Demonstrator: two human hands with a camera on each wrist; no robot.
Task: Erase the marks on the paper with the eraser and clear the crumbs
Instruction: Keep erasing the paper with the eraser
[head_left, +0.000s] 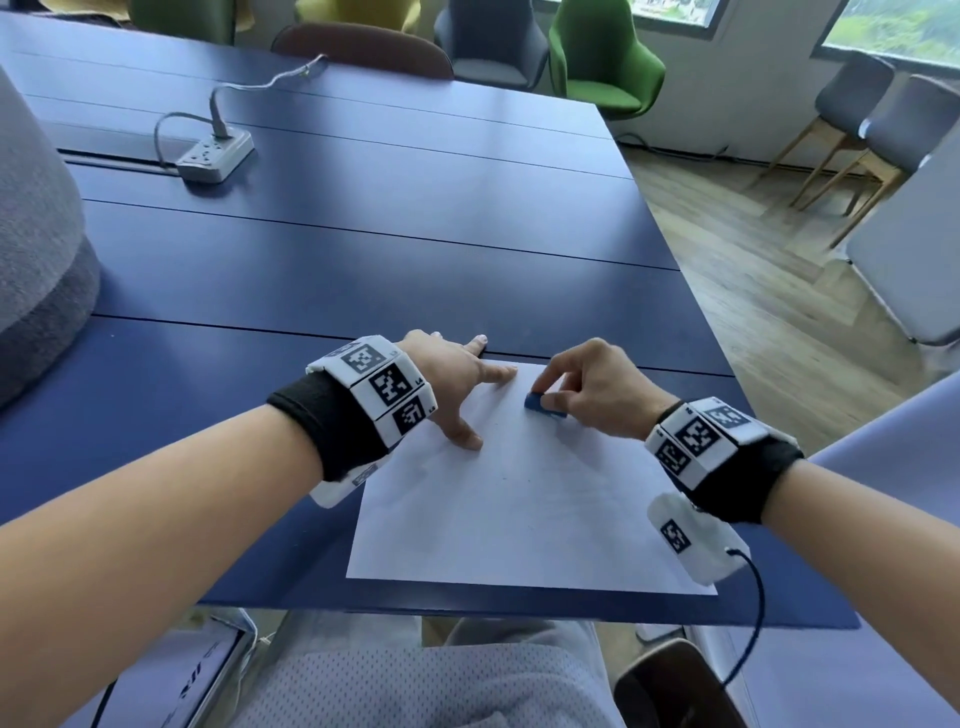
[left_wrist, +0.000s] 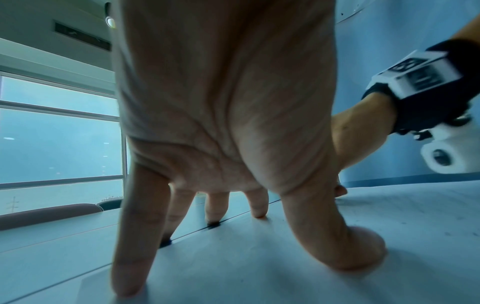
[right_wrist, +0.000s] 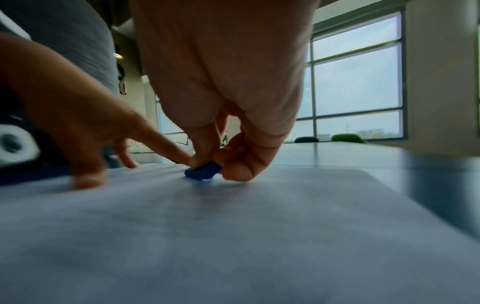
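paper (head_left: 519, 499): white, flat on table | eraser (head_left: 543, 404): blue, on paper's far part

The left hand (left_wrist: 223, 127) presses spread fingertips (left_wrist: 363, 246) onto the paper (left_wrist: 389, 257), beside the right hand (left_wrist: 361, 131).

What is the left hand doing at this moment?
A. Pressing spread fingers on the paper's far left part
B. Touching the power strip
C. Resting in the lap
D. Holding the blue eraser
A: the left hand spreads straight fingers on the paper, while the right hand pinches the eraser.
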